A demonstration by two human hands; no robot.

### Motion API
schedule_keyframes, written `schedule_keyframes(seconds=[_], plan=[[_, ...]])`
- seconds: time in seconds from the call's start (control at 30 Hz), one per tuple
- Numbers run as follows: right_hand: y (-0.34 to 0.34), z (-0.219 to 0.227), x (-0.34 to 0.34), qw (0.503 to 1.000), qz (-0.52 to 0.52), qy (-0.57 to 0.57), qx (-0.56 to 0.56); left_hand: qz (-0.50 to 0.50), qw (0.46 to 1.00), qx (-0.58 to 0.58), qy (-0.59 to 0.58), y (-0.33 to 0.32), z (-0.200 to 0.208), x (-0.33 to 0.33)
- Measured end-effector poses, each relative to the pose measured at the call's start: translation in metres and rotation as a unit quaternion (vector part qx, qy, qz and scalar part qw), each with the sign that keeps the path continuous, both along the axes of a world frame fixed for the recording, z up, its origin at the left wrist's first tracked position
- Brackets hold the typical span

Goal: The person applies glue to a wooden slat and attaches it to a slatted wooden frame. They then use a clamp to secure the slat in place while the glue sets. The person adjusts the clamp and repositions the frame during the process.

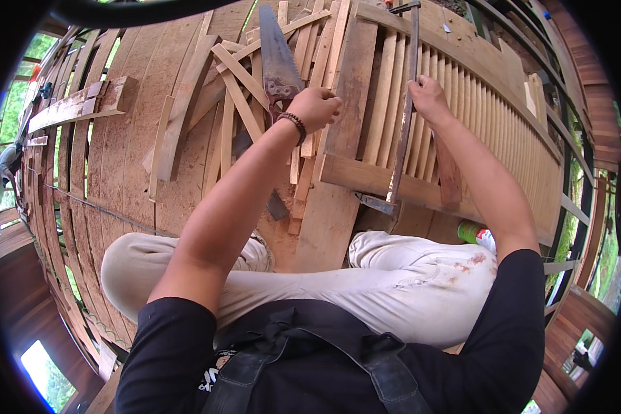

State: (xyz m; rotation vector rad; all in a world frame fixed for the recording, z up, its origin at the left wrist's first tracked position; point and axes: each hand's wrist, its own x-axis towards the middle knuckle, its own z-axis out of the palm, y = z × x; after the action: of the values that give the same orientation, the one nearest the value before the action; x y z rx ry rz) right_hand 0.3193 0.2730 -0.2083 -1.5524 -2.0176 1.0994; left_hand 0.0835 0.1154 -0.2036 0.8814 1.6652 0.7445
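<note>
Right hand: the right hand [431, 102] is curled with its fingertips at the bar of a long metal clamp [405, 119]; whether it closes firmly on the bar, I cannot tell.
Left hand: the left hand [315, 109] is half curled, just beside the saw's handle; whether it holds anything, I cannot tell.
Clamp: runs lengthwise past the right fingertips, its far end beyond them and its near end toward the person's knees, lying across the slatted panel.
Slatted panel: the wooden slatted panel [497, 117] lies under the right hand and spreads to its right, with narrow slats side by side inside a frame.
Saw: the hand saw [276, 52] points away beyond the left hand, its blade on loose wood strips [242, 77] left of that hand.
Reddish piece: a short reddish wood piece [448, 181] lies nearer the person than the right hand.
Can: a green and white can [468, 232] sits below the right forearm, near the trousers [421, 283].
Wrist: a dark beaded bracelet [295, 127] circles the left one.
</note>
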Motion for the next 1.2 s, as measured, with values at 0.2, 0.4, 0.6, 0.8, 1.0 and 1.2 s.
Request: schedule_keyframes(seconds=[0.2, 0.4, 0.6, 0.8, 1.0, 1.2], plan=[[0.01, -0.025, 0.018, 0.998, -0.037, 0.019, -0.054, 0.062, 0.997, -0.033, -0.031, -0.009, -0.017, -0.014], [0.003, -0.032, 0.017, 0.993, -0.103, 0.037, -0.051, 0.102, 0.995, 0.01, -0.002, -0.015, -0.022, -0.018], [-0.006, -0.013, 0.0, 0.997, -0.08, 0.0, 0.017, 0.002, 0.986, 0.13, 0.101, -0.015, -0.005, 0.047], [-0.021, -0.004, -0.022, 0.988, -0.115, 0.103, 0.012, -0.018, 0.992, 0.127, -0.02, -0.027, -0.005, 0.123], [-0.021, -0.004, -0.027, 0.975, -0.137, 0.099, 0.145, 0.063, 0.987, 0.049, -0.14, -0.028, 0.014, 0.16], [-0.035, 0.112, -0.017, 0.993, -0.028, 0.104, 0.045, 0.024, 0.988, 0.133, -0.069, -0.047, 0.095, 0.129]])
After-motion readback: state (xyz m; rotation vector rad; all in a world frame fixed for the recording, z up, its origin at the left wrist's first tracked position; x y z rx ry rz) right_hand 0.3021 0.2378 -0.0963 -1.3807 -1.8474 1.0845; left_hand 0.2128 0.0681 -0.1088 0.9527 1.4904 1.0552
